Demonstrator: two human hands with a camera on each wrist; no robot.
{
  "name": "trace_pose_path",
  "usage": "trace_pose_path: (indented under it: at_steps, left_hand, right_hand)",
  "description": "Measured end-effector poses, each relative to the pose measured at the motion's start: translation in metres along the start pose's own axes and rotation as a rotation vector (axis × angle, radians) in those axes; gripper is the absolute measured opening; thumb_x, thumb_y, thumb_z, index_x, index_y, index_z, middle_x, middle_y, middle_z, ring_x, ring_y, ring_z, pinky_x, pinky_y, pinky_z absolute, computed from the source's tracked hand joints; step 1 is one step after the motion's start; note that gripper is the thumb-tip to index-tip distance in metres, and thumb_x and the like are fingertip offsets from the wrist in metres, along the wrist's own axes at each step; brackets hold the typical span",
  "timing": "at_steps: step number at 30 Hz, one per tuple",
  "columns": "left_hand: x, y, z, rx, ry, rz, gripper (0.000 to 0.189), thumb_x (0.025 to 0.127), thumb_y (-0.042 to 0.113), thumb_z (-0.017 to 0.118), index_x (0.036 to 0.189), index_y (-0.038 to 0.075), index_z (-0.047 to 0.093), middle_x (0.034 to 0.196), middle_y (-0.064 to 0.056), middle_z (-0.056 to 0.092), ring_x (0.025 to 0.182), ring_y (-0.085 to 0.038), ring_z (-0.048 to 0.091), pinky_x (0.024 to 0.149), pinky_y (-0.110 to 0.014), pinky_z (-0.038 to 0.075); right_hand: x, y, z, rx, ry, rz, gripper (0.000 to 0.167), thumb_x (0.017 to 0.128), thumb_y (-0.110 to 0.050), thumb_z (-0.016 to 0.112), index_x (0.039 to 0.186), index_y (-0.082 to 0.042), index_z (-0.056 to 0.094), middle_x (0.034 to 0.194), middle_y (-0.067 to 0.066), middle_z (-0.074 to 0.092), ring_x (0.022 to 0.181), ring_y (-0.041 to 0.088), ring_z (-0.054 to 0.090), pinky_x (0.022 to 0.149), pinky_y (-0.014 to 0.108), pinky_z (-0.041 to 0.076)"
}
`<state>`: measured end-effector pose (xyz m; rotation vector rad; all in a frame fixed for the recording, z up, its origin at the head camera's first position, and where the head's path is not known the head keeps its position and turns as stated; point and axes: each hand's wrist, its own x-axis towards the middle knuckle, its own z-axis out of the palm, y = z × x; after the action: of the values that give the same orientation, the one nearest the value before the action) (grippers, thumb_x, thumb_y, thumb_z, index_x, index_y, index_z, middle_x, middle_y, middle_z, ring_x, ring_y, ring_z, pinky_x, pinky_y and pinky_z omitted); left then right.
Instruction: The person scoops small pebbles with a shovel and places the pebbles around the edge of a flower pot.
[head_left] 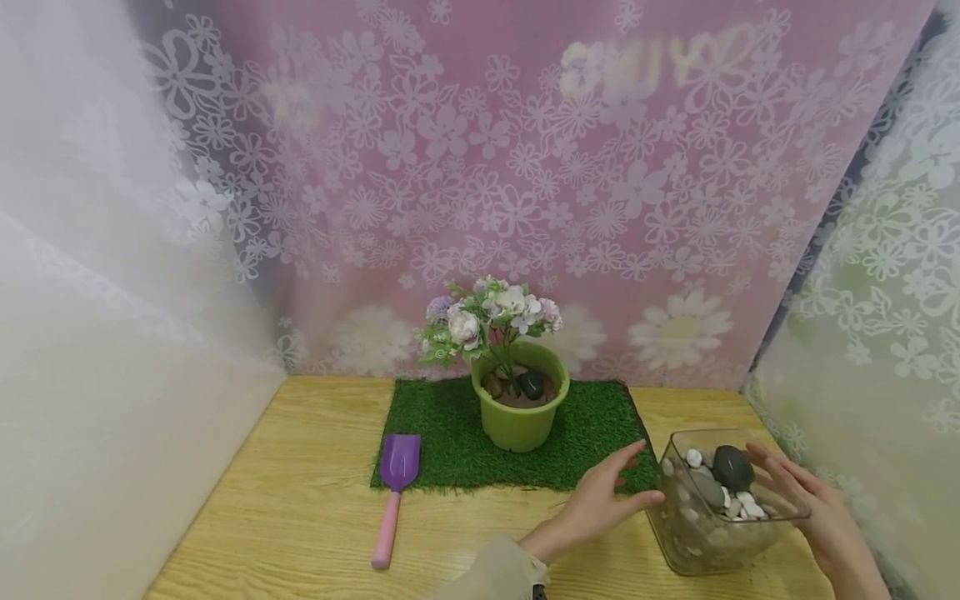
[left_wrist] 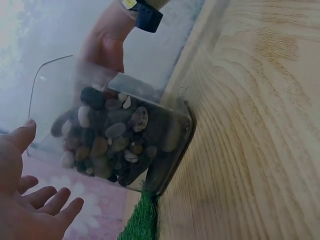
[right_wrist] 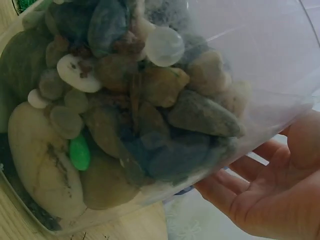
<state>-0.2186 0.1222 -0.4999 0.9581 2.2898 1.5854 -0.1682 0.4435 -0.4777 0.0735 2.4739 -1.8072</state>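
Observation:
A clear square container [head_left: 705, 557] stands on the table at the right, with stones of several sizes in it. A large black stone [head_left: 732, 468] lies on top among white pebbles. To its left, my left hand [head_left: 600, 500] is held with thumb and fingers spread; the left wrist view has the fingers apart from the wall. On the other side, my right hand [head_left: 825, 508] has its fingers stretched along the container's right wall, near the rim. From the right wrist view, the right palm [right_wrist: 270, 200] faces the wall, with grey, brown and white stones [right_wrist: 45, 160] behind it.
A green pot [head_left: 517, 425] with artificial flowers [head_left: 495, 317] and stones inside stands on a grass mat [head_left: 442, 442]. The purple shovel [head_left: 400, 467] with a pink handle lies at the left, its blade over the mat. A flowered curtain [head_left: 510, 167] hangs behind the table.

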Motion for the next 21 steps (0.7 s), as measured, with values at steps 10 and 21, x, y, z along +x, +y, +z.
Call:
trace_pose_path:
  at_steps: [10,21]
  left_hand:
    - [0.008,0.014,0.023,0.194,-0.064,0.013,0.096,0.093,0.047,0.072,0.163,0.035,0.007,0.164,0.007,0.025,0.147,-0.014,0.034,0.109,-0.038,0.044]
    - [0.006,0.012,0.028,0.208,-0.046,0.037,0.097,0.093,0.047,0.071,0.164,0.029,0.007,0.165,0.006,0.023,0.148,-0.016,0.034,0.108,-0.038,0.044]
  right_hand:
    - [0.002,0.003,0.003,-0.031,0.010,0.018,0.052,0.112,-0.041,0.030,0.159,-0.018,0.033,0.119,-0.042,0.050,0.102,-0.021,0.046,0.084,0.075,0.036]
    - [0.003,0.005,0.004,-0.003,0.033,0.020,0.050,0.112,-0.038,0.032,0.157,-0.019,0.035,0.118,-0.041,0.052,0.101,-0.017,0.051,0.081,0.075,0.037]
